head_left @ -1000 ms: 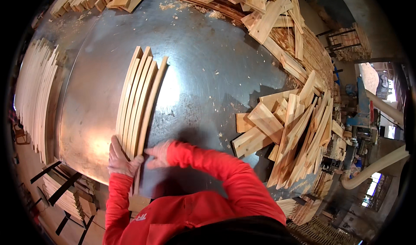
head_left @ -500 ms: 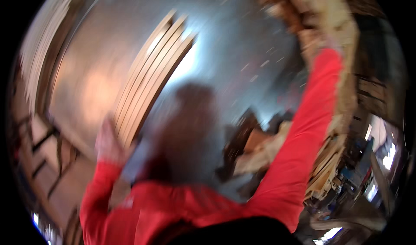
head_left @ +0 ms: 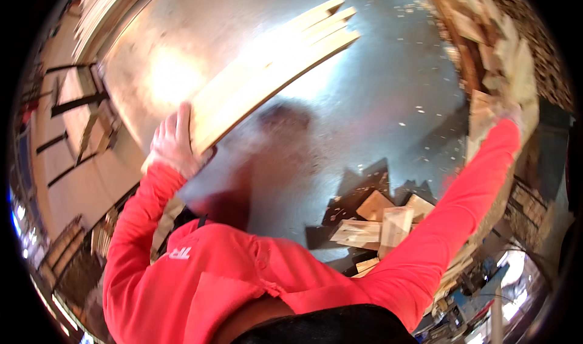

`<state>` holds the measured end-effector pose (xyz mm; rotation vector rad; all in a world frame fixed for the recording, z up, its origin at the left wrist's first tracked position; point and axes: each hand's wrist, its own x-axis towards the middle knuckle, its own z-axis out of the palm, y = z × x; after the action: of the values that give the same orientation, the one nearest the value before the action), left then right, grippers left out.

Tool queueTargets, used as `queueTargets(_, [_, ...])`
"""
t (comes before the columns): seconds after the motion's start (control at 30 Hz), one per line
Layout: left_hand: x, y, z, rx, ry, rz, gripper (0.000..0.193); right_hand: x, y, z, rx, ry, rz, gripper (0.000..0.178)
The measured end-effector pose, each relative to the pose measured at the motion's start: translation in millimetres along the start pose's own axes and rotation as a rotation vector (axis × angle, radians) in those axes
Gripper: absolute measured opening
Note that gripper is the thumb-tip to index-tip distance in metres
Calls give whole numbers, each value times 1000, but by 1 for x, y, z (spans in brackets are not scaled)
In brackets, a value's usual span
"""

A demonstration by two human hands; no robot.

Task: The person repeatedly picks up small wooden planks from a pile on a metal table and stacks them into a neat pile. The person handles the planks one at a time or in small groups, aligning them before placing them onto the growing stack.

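Several long, pale wooden boards lie side by side on a shiny metal table, their far ends slightly staggered. My left hand is closed round their near left end, with fingers along the edge and top; the thumb side is partly hidden. Stretched far out to the right, my right hand is at a pile of wood offcuts. A short piece of wood is right beside its fingers. These fingers are small and blurred, so whether they grip that piece is unclear.
Short wood blocks lie in a loose heap near my right forearm. A stack of long boards stands beyond the table's left edge. Wood chips are scattered over the metal. At the left is a wooden panel with dark bars.
The view has turned and sharpened. The boards under my left hand now slant more to the right. My right arm reaches farther out to the right, its hand still at the offcut pile.
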<state>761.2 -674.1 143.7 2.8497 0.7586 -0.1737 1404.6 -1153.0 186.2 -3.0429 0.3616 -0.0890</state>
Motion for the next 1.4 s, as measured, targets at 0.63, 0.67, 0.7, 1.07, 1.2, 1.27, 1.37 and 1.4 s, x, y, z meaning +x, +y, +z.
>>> queueTargets(0.63, [58, -55, -15, -837, -541, -124, 95, 80, 34, 5, 107, -51, -76, 77])
queueTargets(0.67, [46, -39, -19, -571, -401, -45, 101, 75, 28, 8, 109, -59, -77, 77])
queueTargets(0.7, [35, -10, -27, -429, -322, -104, 105, 73, 27, 9, 112, -62, -71, 76])
queueTargets(1.07, [-9, 66, -6, -115, -42, 105, 111, 33, 10, 32, 208, -37, -49, 74])
queueTargets(1.2, [-10, 39, 16, -20, 99, 180, 116, 7, 0, 49, 610, -113, 155, 74])
queueTargets(1.27, [9, 40, 0, -97, 5, 63, 116, 0, 3, 54, 884, -203, 262, 73])
queueTargets(1.37, [5, 22, 14, -104, 75, 104, 116, -14, -39, 23, 484, -189, 314, 60])
queueTargets(1.4, [6, 20, 12, -107, 74, 112, 116, -20, -48, 8, 215, -150, 322, 54])
